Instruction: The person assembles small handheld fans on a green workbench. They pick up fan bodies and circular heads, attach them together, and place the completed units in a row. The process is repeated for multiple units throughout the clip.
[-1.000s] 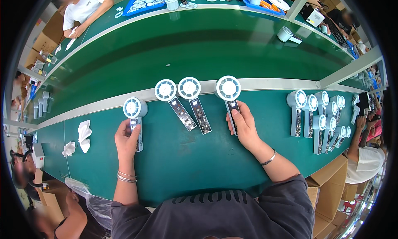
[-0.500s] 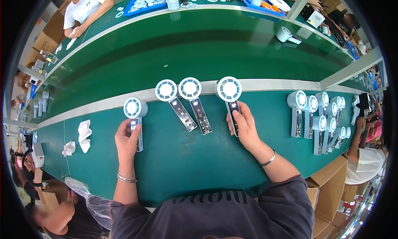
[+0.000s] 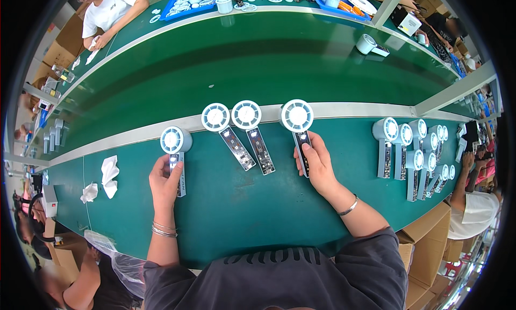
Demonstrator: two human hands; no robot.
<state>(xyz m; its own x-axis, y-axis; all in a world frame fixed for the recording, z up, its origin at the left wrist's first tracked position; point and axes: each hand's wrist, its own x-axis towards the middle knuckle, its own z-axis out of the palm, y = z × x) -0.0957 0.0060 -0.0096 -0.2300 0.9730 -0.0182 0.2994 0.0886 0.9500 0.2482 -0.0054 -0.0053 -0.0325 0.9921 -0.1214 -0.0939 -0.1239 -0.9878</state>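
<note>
My left hand [image 3: 163, 185] is closed round the handle of a pale blue handheld fan [image 3: 172, 140], thumb on its front. To the right, my right hand [image 3: 321, 170] grips another handheld fan [image 3: 297, 115] by its handle, the thumb pressed on the dark circuit board there. Both fans have their round grilles at the far end. Between my hands, two more fans [image 3: 215, 116] [image 3: 246, 115] lie side by side, handles slanting toward me and circuit boards exposed. Their heads rest by the pale rail [image 3: 344, 110].
Several more fans [image 3: 385, 130] stand grouped at the right of the green table [image 3: 242, 218]. Crumpled white tissues [image 3: 109, 176] lie at the left. Beyond the rail, a green belt [image 3: 242, 57] carries one fan [image 3: 366, 44]. A cardboard box [image 3: 432, 245] is at lower right; co-workers sit around.
My hands and the fans in them stay put. On the belt, the lone fan and a small white speck have shifted slightly left. The co-worker at lower left has moved an arm.
</note>
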